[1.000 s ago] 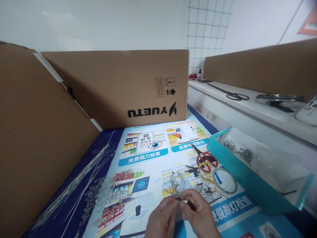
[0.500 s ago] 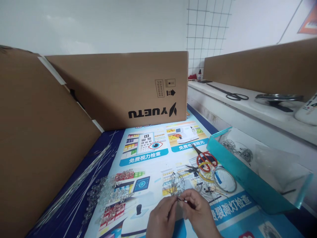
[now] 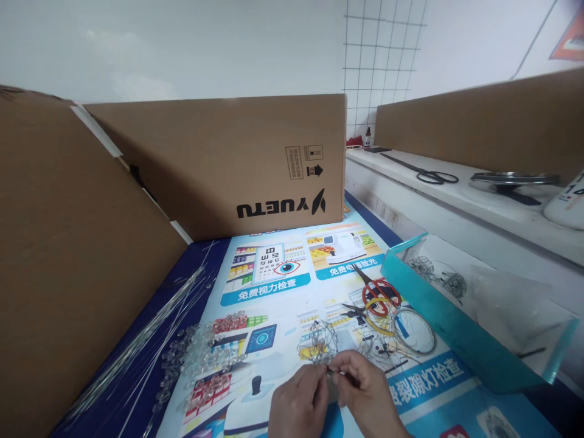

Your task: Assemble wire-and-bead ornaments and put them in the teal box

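Observation:
At the lower middle, my left hand [image 3: 298,398] and my right hand [image 3: 365,389] meet with their fingertips pinched together. Between them is the near end of a round openwork ball of thin dark wire [image 3: 318,342], which stands out just beyond my fingers. A small dark bit shows at the pinch, too small to make out clearly. Beyond my right hand lie red-handled scissors [image 3: 382,297], yellow-handled pliers [image 3: 381,322] and a round ring-shaped coil [image 3: 415,330]. Loose dark wire scraps [image 3: 387,353] are scattered beside them.
Clear beads [image 3: 205,353] and long thin wires [image 3: 141,347] spread on the left. A teal tray [image 3: 456,322] with wire balls and a plastic bag stands right. Cardboard [image 3: 219,164] walls the back and left. A white ledge [image 3: 479,201] holds long scissors [image 3: 429,173].
The wire ball has turned and shifted slightly to the left at my fingertips. Both hands stay in nearly the same place, with small finger movements.

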{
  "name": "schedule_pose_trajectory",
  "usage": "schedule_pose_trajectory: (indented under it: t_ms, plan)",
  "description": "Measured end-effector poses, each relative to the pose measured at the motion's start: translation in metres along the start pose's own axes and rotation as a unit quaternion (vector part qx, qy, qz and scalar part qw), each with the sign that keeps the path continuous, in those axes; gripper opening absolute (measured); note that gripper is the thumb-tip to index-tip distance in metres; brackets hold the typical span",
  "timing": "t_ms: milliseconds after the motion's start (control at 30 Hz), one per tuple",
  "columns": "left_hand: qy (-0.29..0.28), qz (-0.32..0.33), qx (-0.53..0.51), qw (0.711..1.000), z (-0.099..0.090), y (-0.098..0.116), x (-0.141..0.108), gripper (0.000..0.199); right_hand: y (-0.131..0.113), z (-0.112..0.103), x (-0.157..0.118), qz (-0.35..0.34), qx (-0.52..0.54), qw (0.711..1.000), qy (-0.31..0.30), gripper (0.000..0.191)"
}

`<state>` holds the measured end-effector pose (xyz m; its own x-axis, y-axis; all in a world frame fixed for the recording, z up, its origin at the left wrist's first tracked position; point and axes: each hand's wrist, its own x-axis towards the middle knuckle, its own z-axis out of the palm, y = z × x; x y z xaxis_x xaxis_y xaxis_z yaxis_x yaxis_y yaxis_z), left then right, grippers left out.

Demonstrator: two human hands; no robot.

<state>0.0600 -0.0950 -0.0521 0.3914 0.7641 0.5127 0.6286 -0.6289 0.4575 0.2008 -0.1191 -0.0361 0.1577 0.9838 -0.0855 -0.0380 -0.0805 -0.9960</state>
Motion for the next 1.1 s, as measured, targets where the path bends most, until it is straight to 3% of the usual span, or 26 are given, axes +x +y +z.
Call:
schedule_pose_trajectory:
  t_ms: [233, 467, 700, 833, 933, 1033, 1100]
  plan:
    - [-0.014, 0.024, -0.008, 1.0, -0.004, 0.001, 0.001, 0.019, 0.001, 0.0, 0.0, 0.009, -0.008, 1.0, 0.007, 0.009]
    - [0.002, 0.046, 0.106, 0.993, -0.001, 0.001, 0.001, 0.019, 0.001, 0.002, -0.001, 0.001, -0.013, 1.0, 0.012, 0.008]
    - [0.022, 0.017, 0.091, 0.995, -0.003, 0.006, 0.004, 0.019, 0.001, 0.002, -0.001, -0.027, -0.048, 0.998, 0.018, 0.007]
    - [0.027, -0.045, -0.006, 0.999, -0.002, 0.01, 0.002, 0.017, 0.002, 0.0, 0.0, -0.055, -0.118, 0.991, 0.036, 0.008]
    - [0.015, -0.123, -0.118, 0.985, 0.001, 0.011, -0.001, 0.013, 0.0, -0.001, 0.001, -0.06, -0.161, 0.984, 0.044, 0.012]
    - [-0.019, -0.209, -0.267, 0.941, 0.005, 0.011, -0.004, 0.012, -0.002, -0.001, 0.003, -0.063, -0.177, 0.981, 0.05, 0.014]
    - [-0.063, -0.27, -0.378, 0.883, 0.007, 0.012, -0.005, 0.013, -0.004, -0.001, 0.004, -0.062, -0.179, 0.981, 0.052, 0.015]
